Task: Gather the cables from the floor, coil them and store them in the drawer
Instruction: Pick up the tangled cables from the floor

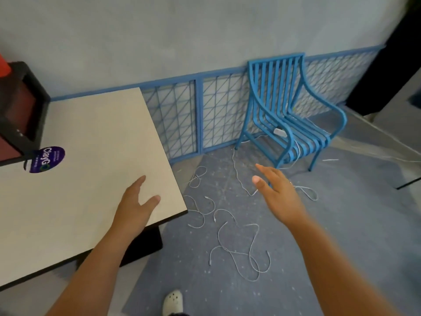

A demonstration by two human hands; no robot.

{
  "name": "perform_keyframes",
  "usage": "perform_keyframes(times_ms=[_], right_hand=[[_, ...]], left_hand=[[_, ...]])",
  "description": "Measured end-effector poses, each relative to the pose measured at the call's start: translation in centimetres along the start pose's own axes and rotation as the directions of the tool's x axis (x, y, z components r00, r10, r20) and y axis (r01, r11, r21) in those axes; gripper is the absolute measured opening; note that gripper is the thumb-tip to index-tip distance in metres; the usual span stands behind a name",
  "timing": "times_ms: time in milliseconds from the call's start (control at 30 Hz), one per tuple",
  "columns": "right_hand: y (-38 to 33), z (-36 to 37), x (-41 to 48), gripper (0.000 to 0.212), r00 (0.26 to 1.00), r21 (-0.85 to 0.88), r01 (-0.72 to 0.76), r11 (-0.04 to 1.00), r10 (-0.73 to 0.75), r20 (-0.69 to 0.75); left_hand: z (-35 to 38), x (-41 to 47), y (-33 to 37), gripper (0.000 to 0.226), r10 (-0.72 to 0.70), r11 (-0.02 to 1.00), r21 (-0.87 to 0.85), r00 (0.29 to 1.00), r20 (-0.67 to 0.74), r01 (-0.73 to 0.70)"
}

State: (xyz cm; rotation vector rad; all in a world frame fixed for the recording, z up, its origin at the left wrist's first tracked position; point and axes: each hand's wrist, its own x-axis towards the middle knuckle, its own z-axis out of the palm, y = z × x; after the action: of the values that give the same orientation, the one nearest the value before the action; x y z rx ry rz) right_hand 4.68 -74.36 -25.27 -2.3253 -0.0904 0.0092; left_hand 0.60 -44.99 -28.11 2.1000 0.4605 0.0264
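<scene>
Several thin white cables [237, 245] lie loose and tangled on the grey-blue floor between the table and the blue chair. One more white cable [237, 172] runs from under the chair across the floor. My left hand [136, 201] hovers over the beige tabletop near its right corner, fingers apart, holding nothing. My right hand [275, 190] is stretched out above the floor in front of the chair, fingers spread and empty. No drawer is visible as such; a dark box unit [25, 106] sits at the table's far left.
The beige table [91, 137] fills the left side, with a purple round sticker [46, 158] on it. A blue metal chair [289, 110] stands against a blue lattice fence [200, 115], a white adapter on its seat. My white shoe [173, 302] shows at the bottom.
</scene>
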Motion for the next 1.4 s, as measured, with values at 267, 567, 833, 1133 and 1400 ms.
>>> perform_keyframes(times_ms=[267, 567, 833, 1133, 1400], right_hand=[[3.4, 0.1, 4.4, 0.045, 0.997, -0.004, -0.067, 0.998, 0.067, 0.027], [6.8, 1.8, 13.4, 0.044, 0.980, -0.042, -0.144, 0.989, 0.149, 0.135], [12.3, 2.2, 19.2, 0.044, 0.932, -0.115, -0.205, 0.972, 0.229, 0.280], [21.2, -4.0, 27.3, 0.044, 0.861, -0.166, -0.090, 0.982, 0.161, 0.483], [26.8, -11.1, 33.1, 0.041, 0.732, -0.172, 0.111, 0.979, 0.036, 0.680]], left_hand=[[5.1, 4.4, 1.3, 0.060, -0.038, 0.999, 0.037, 0.994, 0.098, 0.035], [9.3, 13.4, 3.1, 0.062, -0.089, 0.991, 0.115, 0.971, 0.222, 0.064], [13.2, 19.0, 4.7, 0.057, -0.153, 0.977, 0.182, 0.963, 0.220, 0.114], [22.9, 19.6, 9.5, 0.050, -0.288, 0.945, 0.169, 0.957, 0.016, 0.281], [33.0, 15.4, 15.3, 0.045, -0.443, 0.894, -0.003, 0.882, -0.160, 0.448]])
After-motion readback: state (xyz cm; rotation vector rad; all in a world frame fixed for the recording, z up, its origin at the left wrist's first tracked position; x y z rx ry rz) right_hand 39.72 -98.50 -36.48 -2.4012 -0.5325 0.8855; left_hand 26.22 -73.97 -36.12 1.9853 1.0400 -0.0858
